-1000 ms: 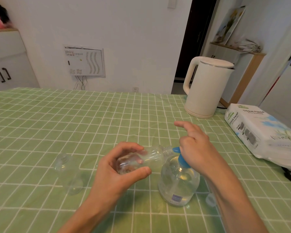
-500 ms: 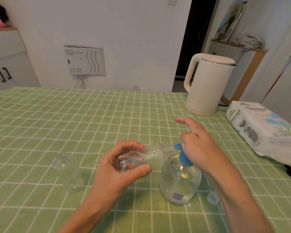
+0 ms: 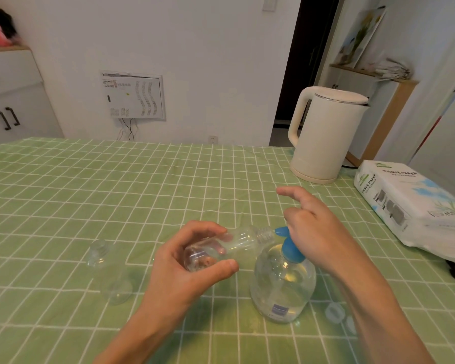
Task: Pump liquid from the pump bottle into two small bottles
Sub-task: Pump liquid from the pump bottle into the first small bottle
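1. The pump bottle [image 3: 283, 285] stands on the tabletop [image 3: 168, 179] toward the near edge, right of middle, and is well filled.
2. The left hand [image 3: 192, 264] has its fingers curled round a small bottle [image 3: 237, 245], which is tipped nearly flat with its mouth at the blue nozzle [image 3: 281, 231].
3. The right hand [image 3: 318, 232] covers the pump head, forefinger outstretched. Whether the other fingers clasp it is hidden.
4. The second bottle [image 3: 108, 271] sits apart to the left, seemingly empty.
5. Judged so: the first fill is under way and the second is not yet begun.
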The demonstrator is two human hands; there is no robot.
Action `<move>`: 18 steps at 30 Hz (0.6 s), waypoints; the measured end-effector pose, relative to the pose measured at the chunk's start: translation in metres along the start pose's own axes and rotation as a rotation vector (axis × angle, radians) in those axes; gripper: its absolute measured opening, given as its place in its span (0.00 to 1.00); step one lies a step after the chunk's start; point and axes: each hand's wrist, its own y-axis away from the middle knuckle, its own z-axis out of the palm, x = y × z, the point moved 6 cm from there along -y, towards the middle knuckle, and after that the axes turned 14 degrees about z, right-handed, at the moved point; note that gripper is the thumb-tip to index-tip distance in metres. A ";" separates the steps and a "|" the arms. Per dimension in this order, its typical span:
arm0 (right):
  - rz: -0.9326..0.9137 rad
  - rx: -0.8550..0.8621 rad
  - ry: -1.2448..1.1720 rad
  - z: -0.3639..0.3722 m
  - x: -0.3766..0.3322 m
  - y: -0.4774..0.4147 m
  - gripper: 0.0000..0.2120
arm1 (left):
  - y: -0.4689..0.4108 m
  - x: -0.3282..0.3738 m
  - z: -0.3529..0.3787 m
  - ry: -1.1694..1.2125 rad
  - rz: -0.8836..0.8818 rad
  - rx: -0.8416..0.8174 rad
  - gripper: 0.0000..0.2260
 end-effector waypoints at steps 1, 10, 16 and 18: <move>-0.003 0.001 0.002 0.000 0.000 0.000 0.26 | 0.000 0.000 0.000 0.001 0.000 0.000 0.19; 0.025 -0.008 0.061 0.005 0.000 0.004 0.28 | 0.002 0.001 0.001 0.024 -0.011 0.009 0.18; -0.030 0.101 0.091 -0.005 -0.006 0.008 0.27 | 0.003 0.000 0.001 0.000 -0.024 -0.005 0.19; -0.033 0.133 0.122 -0.007 -0.008 0.008 0.27 | 0.003 0.000 0.001 -0.001 -0.029 -0.003 0.19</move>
